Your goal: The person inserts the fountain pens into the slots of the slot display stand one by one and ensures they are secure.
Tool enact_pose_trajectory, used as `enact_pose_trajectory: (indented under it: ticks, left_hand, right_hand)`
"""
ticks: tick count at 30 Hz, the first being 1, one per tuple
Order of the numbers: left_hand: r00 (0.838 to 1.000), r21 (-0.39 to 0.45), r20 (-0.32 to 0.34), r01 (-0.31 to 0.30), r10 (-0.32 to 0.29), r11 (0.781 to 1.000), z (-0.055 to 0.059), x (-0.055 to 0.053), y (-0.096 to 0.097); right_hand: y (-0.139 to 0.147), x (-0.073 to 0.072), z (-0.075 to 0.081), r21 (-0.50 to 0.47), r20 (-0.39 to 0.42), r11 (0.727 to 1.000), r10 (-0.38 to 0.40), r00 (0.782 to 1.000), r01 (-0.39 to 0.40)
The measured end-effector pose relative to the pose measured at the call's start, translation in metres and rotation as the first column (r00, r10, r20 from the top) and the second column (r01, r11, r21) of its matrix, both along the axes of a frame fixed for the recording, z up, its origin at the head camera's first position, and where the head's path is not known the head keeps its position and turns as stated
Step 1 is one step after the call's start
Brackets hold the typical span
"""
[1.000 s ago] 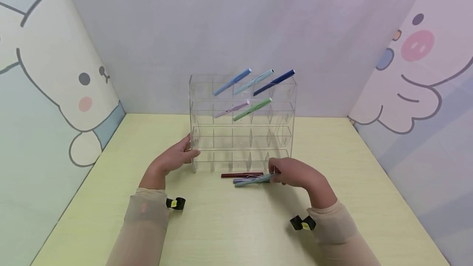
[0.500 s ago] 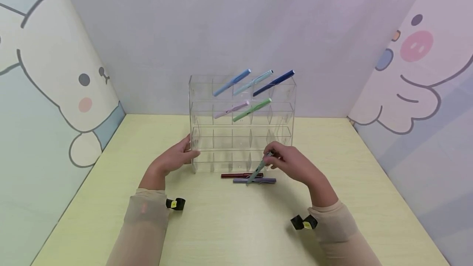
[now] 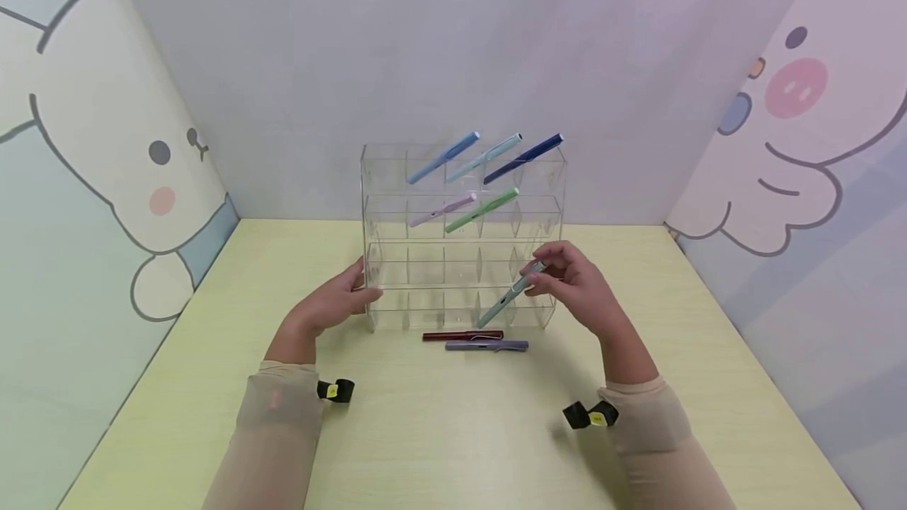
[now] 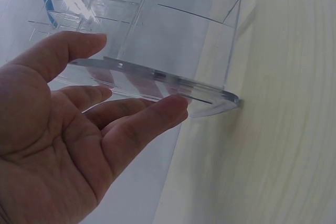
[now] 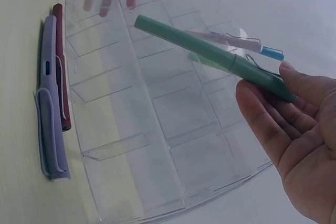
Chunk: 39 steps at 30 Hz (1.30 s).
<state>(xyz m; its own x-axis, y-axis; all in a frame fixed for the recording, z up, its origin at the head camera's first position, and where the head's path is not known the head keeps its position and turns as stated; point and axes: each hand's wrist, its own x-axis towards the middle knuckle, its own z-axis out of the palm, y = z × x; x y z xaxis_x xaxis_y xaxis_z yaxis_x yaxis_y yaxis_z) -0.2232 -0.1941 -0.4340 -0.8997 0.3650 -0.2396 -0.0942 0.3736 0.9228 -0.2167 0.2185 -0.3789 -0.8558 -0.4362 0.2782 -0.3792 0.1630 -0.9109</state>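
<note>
A clear acrylic rack (image 3: 462, 274) with tiers of compartments stands upright on the table. At its left side, my left hand (image 3: 333, 305) holds the edge, the thumb on one face of the side panel (image 4: 157, 80) and the fingers on the other. My right hand (image 3: 577, 290) pinches a grey-green pen (image 5: 194, 48) by its clip end, thumb against fingers. That pen slants in front of the lower right compartments, its free end pointing down and left. On the table before the rack lie a dark red pen (image 3: 460, 335) and a purple pen (image 3: 487, 345), side by side.
Three pens lean in the top tier: blue (image 3: 445, 157), pale blue (image 3: 485, 157) and navy (image 3: 524, 158). The tier below bears a lilac pen (image 3: 443, 210) and a green pen (image 3: 483, 210). Printed walls surround the pale yellow table (image 3: 439, 431).
My right hand has lifted the grey-green pen off the purple and dark red pens and carried it up and right, tilting it steeper. The left hand keeps its place on the rack.
</note>
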Motion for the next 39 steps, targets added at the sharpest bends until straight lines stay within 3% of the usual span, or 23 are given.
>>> enact_pose_trajectory:
  ticks: [5, 11, 15, 20, 29, 39]
  left_hand:
    - [1.0, -0.006, -0.005, -0.005, 0.005, 1.0, 0.0, 0.0, 0.0]
    - [1.0, -0.006, -0.01, 0.005, -0.005, 1.0, -0.001, -0.001, -0.001]
    - [1.0, 0.005, -0.014, 0.018, -0.018, 1.0, 0.0, -0.001, -0.001]
    - [1.0, 0.005, -0.015, 0.022, -0.021, 1.0, 0.001, -0.001, -0.001]
    - [1.0, 0.003, 0.0, 0.001, -0.001, 1.0, 0.001, 0.0, -0.001]
    - [1.0, -0.005, 0.024, 0.008, -0.008, 1.0, 0.001, -0.001, -0.002]
  right_hand:
    - [0.005, -0.004, 0.003, -0.117, -0.009, 0.99, -0.086, 0.996, 0.084]
    - [0.008, -0.006, 0.007, -0.27, -0.045, 0.951, -0.17, 0.984, 0.152]
    - [0.008, -0.008, 0.01, -0.381, -0.068, 0.907, -0.219, 0.973, 0.177]
    - [0.009, -0.01, 0.013, -0.525, -0.07, 0.829, -0.268, 0.961, 0.193]
    - [0.014, -0.02, 0.013, -0.606, -0.085, 0.762, -0.347, 0.934, 0.228]
    - [0.017, -0.04, 0.032, -0.693, -0.061, 0.675, -0.406, 0.912, 0.254]
